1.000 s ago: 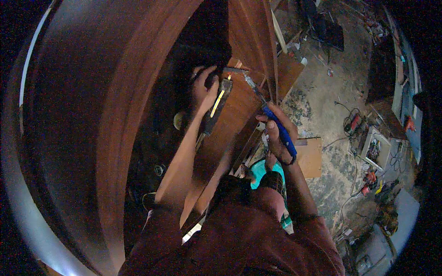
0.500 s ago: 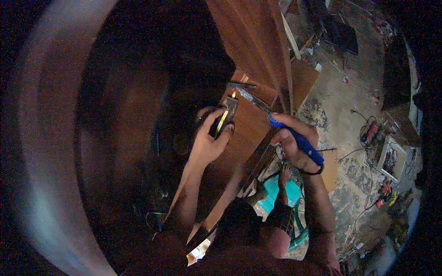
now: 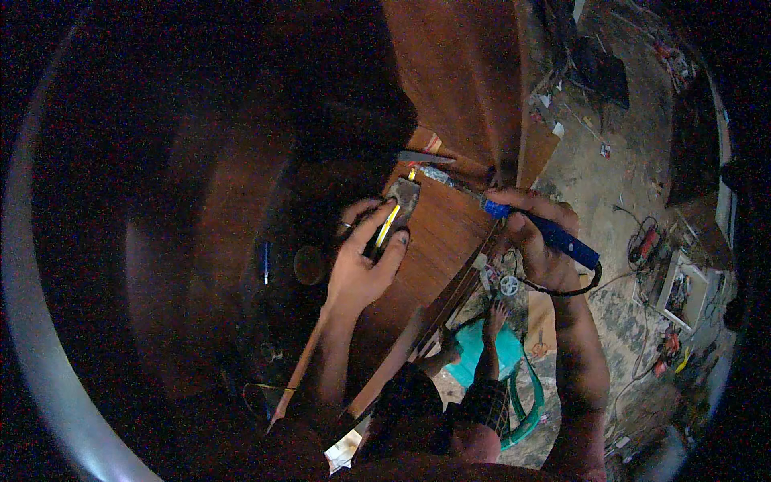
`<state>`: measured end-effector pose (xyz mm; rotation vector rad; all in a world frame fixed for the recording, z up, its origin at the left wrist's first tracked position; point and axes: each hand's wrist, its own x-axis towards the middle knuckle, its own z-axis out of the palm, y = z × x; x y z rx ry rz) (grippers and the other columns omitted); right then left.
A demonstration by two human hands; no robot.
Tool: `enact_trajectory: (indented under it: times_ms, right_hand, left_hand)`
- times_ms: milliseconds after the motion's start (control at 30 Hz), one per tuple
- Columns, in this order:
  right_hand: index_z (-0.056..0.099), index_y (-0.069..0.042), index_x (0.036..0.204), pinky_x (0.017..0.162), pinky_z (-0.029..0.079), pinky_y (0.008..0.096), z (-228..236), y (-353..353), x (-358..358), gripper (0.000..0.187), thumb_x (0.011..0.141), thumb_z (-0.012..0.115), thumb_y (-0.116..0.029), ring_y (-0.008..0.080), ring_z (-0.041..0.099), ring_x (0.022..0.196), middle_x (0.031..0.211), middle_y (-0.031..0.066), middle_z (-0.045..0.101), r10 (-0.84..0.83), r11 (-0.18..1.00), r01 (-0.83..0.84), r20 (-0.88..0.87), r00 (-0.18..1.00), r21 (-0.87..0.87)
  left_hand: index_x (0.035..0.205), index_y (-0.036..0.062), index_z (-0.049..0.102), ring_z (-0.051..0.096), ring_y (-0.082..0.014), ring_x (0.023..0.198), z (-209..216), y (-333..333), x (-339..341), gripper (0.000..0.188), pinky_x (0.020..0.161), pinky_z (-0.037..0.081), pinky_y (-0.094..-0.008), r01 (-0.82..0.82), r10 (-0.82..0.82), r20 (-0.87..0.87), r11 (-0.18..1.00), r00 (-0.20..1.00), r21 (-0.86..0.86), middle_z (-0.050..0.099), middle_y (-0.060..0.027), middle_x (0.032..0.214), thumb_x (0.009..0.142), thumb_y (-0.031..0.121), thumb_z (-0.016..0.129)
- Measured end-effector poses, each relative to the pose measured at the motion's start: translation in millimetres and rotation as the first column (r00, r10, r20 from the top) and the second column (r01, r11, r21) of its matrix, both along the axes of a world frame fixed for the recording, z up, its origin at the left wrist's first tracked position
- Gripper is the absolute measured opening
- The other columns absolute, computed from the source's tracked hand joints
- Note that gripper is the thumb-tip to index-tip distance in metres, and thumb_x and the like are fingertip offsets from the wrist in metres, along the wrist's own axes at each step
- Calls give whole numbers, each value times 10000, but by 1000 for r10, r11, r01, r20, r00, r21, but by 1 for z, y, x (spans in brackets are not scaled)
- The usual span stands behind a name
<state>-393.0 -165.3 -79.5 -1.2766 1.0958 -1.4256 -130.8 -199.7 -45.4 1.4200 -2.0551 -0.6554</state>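
Left hand (image 3: 361,269) curls tight round the dark block (image 3: 406,191), right hand (image 3: 544,255) wraps the blue tool (image 3: 573,243), apparently angled so their ends sit close.

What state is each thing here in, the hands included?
Left grip: closed around the dark tool.
Dark tool: held, yellow strip showing.
Right grip: closed on the blue-handled tool.
Blue-handled tool: held slanted, front end near the dark tool; contact unclear.
Cord: curved, at the blue handle's rear.
Wooden board: partly covered.
Teal plastic piece: partly hidden.
White box: open, things inside.
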Motion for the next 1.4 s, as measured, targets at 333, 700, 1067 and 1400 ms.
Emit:
enact_trajectory:
  times_ms: [333, 700, 1067, 1400]
  right_hand:
    - [690, -1, 1073, 541, 513, 262, -1, -5, 1, 442, 923, 602, -406, 142, 644, 577, 796, 92, 681, -42, 998, 42, -13, 999, -38]
    - [711, -30, 1046, 546, 510, 283, 6, -5, -3, 478, 915, 594, -475, 147, 651, 557, 746, 94, 677, -76, 991, 67, -82, 994, -114]
    - [705, -10, 1035, 529, 511, 269, -1, -8, 4, 436, 925, 607, -420, 160, 651, 554, 775, 94, 688, -39, 995, 35, -43, 998, -95]
    - [708, -19, 1053, 540, 504, 268, -3, -2, 3, 462, 920, 606, -450, 146, 643, 580, 790, 93, 674, -26, 998, 18, -119, 993, -63]
  left_hand:
    - [1222, 43, 625, 523, -268, 1165, 2, 0, -1, 399, 991, 419, -327, 6, -5, 36, 1000, 999, -17, 519, -148, 1265, 839, 123, 704]
    - [1205, 40, 631, 538, -275, 1136, 4, -1, -2, 382, 979, 426, -331, 20, -19, 26, 999, 999, -30, 527, -150, 1245, 837, 115, 702]
    - [1196, 32, 632, 529, -265, 1141, 4, 1, 0, 380, 981, 417, -334, 11, -11, 11, 1000, 1000, -20, 539, -150, 1225, 827, 95, 699]
    - [1178, 26, 639, 565, -281, 1095, 5, -2, -3, 363, 943, 453, -342, 16, -15, 17, 997, 1000, -70, 555, -159, 1200, 831, 113, 699]
